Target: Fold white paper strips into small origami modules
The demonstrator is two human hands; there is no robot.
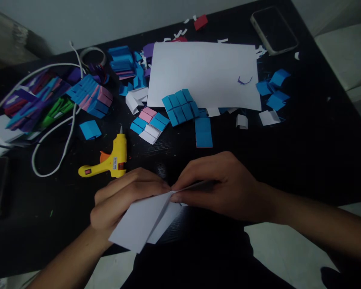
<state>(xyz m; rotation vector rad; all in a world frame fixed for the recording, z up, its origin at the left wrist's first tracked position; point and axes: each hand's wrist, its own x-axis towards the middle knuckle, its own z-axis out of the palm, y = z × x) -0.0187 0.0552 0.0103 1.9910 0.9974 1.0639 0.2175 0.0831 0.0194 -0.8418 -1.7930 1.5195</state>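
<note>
A piece of folded white paper (141, 220) is held between my two hands, above the near edge of the table. My left hand (123, 196) is closed on its upper left side, with the fingers bent over behind it; the thumb is hidden. With thumb and forefinger, my right hand (219, 184) pinches the paper at its top fold. Two flaps hang down toward me, spread slightly apart. Just beyond my left hand lies a yellow glue gun (111, 160), its nozzle pointing away from me.
Blue folded-paper blocks (180, 106) lie beside a large white sheet (204, 72). Colored paper strips (36, 100) and a looping white cable (36, 160) are at left. A roll of tape (93, 56) stands behind. A phone (273, 30) rests at the far right corner.
</note>
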